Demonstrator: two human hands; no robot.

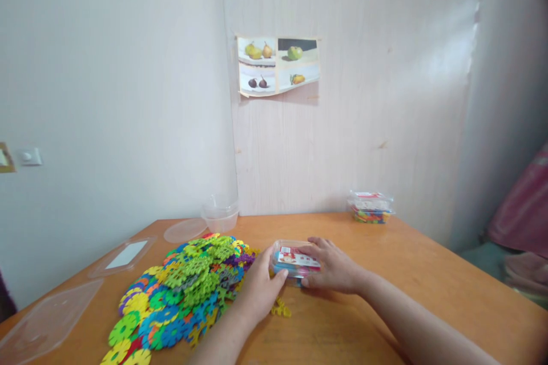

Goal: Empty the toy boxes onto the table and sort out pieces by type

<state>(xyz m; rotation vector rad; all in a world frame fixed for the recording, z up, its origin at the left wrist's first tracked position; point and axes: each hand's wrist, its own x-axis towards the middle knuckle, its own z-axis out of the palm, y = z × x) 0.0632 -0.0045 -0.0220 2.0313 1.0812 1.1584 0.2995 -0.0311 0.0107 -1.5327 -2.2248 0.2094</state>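
Observation:
Between my two hands, a clear plastic box with a red and white label rests on the wooden table. Colourful pieces show through its walls, and its lid looks closed. My left hand grips the box's left side, thumb at the near edge. From the right, my right hand holds it with fingers over the lid and thumb at the front. Left of the box lies a big pile of plastic interlocking pieces, flower-shaped discs and lattice shapes in many colours. A yellow piece lies just in front of the box.
At the back right of the table stands another filled clear box. Clear round tubs sit at the back left, near a round lid. Flat rectangular lids lie along the left edge. A wall rises behind.

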